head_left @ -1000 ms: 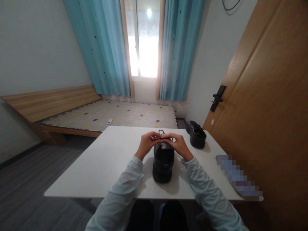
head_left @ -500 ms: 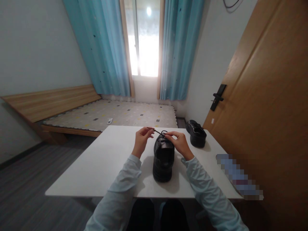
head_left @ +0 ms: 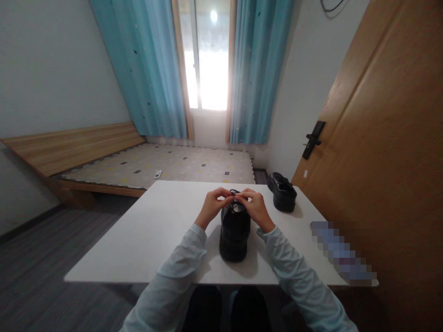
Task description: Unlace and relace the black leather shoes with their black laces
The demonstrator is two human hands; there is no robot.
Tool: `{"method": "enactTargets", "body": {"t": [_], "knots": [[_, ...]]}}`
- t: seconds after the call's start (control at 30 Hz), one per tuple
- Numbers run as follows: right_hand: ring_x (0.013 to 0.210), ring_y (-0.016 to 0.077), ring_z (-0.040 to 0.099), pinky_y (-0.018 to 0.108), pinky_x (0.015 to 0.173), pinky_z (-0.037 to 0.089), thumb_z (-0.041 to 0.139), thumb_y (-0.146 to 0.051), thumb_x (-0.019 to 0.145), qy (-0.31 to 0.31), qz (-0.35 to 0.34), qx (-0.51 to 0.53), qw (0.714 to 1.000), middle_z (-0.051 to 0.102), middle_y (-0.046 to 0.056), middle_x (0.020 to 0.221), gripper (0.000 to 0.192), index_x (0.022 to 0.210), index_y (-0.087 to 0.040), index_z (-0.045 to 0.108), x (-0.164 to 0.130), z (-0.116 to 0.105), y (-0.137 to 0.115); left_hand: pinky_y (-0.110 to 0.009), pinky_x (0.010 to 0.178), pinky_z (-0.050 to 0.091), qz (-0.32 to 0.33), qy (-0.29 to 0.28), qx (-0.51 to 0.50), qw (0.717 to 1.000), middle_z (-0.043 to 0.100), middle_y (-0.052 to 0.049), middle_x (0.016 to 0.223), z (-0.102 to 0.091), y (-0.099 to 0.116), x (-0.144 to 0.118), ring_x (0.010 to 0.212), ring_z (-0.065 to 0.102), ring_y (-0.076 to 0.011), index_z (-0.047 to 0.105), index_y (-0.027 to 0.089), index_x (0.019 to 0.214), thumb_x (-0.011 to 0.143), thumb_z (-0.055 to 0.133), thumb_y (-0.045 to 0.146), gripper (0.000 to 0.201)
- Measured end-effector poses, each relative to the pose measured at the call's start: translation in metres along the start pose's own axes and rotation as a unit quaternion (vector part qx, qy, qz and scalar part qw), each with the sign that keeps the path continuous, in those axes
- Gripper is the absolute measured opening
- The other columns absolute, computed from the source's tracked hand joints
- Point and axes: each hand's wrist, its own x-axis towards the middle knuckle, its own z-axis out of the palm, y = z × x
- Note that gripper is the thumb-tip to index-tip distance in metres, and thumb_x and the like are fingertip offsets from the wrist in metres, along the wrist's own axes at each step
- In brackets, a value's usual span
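A black leather shoe (head_left: 234,233) stands on the white table (head_left: 162,235), heel toward me. My left hand (head_left: 212,207) and my right hand (head_left: 255,206) meet over its front, each pinching the black shoelace (head_left: 234,193) between fingertips. The two hands nearly touch above the lacing. Both my arms are in light blue sleeves.
A second black shoe (head_left: 283,192) sits at the table's far right corner. A blurred-out object (head_left: 342,253) lies at the right edge. A wooden door (head_left: 380,152) stands close on the right. A low bed (head_left: 155,166) and a curtained window (head_left: 206,60) lie beyond.
Half a second ago my left hand had drawn the lace out to the left. Now both hands have come back together over the shoe's front.
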Motion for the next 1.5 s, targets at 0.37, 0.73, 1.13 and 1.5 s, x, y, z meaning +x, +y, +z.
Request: {"method": "enactTargets", "body": {"t": [0.37,0.73,1.13,1.5], "knots": [[0.063,0.0151,0.056,0.027,0.060,0.041,0.069,-0.040,0.071,-0.037,0.040,0.047,0.997,0.063,0.002,0.064,0.023,0.067,-0.018,0.074,0.000,0.000,-0.001,-0.021,0.049,0.044,-0.014,-0.055,-0.016,0.998,0.059,-0.002,0.077,-0.005,0.005,0.000,0.057,0.053,-0.0084,0.068,0.013,0.078,0.071,0.070,0.035,0.023],[0.104,0.0262,0.053,0.042,0.093,0.041,0.081,-0.038,0.059,-0.009,-0.042,-0.106,0.993,0.063,0.008,0.106,0.049,0.102,-0.022,0.067,0.000,0.001,0.008,-0.033,0.083,0.050,-0.006,-0.024,-0.089,0.996,0.067,-0.006,0.086,-0.012,0.028,0.023,0.084,0.063,-0.0161,0.057,0.014,0.084,0.077,0.063,0.038,0.025],[0.104,0.0262,0.059,0.042,0.089,0.048,0.081,-0.041,0.055,-0.075,0.112,-0.036,0.990,0.058,0.012,0.115,0.079,0.122,-0.018,0.046,-0.002,0.005,0.031,-0.027,0.063,0.055,0.064,0.004,0.029,0.998,0.068,-0.003,0.079,-0.025,0.131,0.083,0.069,0.065,-0.0127,0.048,0.016,0.083,0.080,0.056,0.029,0.015],[0.104,0.0265,0.056,0.040,0.090,0.046,0.082,-0.044,0.047,-0.047,0.158,-0.026,0.986,0.052,0.014,0.113,0.095,0.124,-0.014,0.035,-0.004,0.003,0.030,-0.029,0.072,0.056,0.105,0.035,0.026,0.994,0.068,-0.005,0.088,-0.012,0.191,0.104,0.074,0.066,-0.0125,0.051,0.017,0.081,0.084,0.052,0.025,0.009]]}}
